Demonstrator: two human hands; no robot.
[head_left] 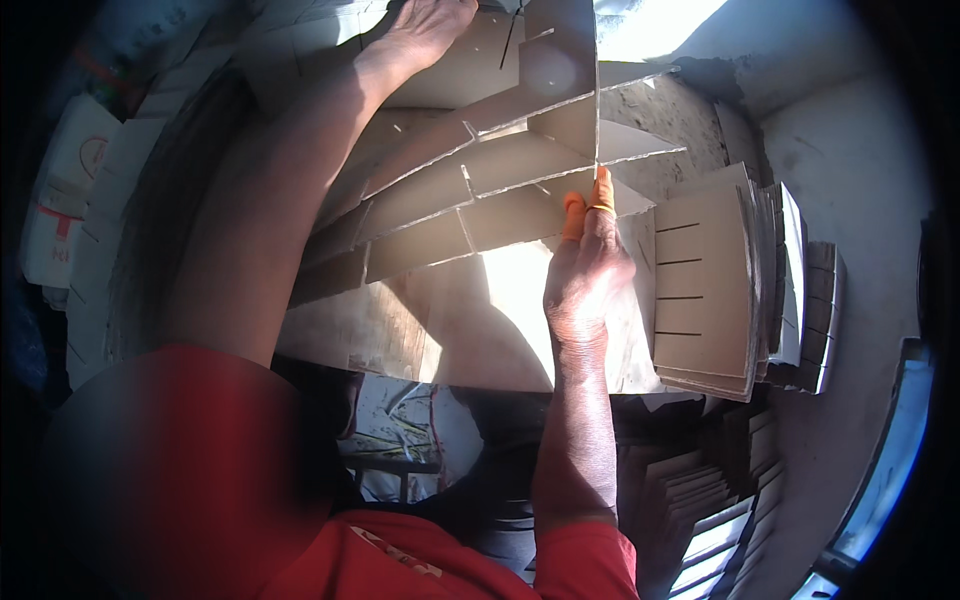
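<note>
Several slotted cardboard divider strips (420, 225) stand on edge, roughly side by side, slanting across the table in front of me. A crossing cardboard strip (562, 65) stands over their right part and meets them at their slots. My right hand (590, 275) pinches the near end of this crossing strip, with orange finger covers (574, 215) on its fingertips. Stretched far forward, my left hand (432, 35) is at the upper edge of the view, next to a flat cardboard panel (450, 70). Its fingertips are partly cut off, so its grip is unclear.
On the right stands a stack of slotted cardboard sheets (700, 285), with more stacks behind it. More slotted pieces (715, 530) sit low at the right. A white package (70, 200) is at the far left. Sunlight glares on the wooden table (400, 320).
</note>
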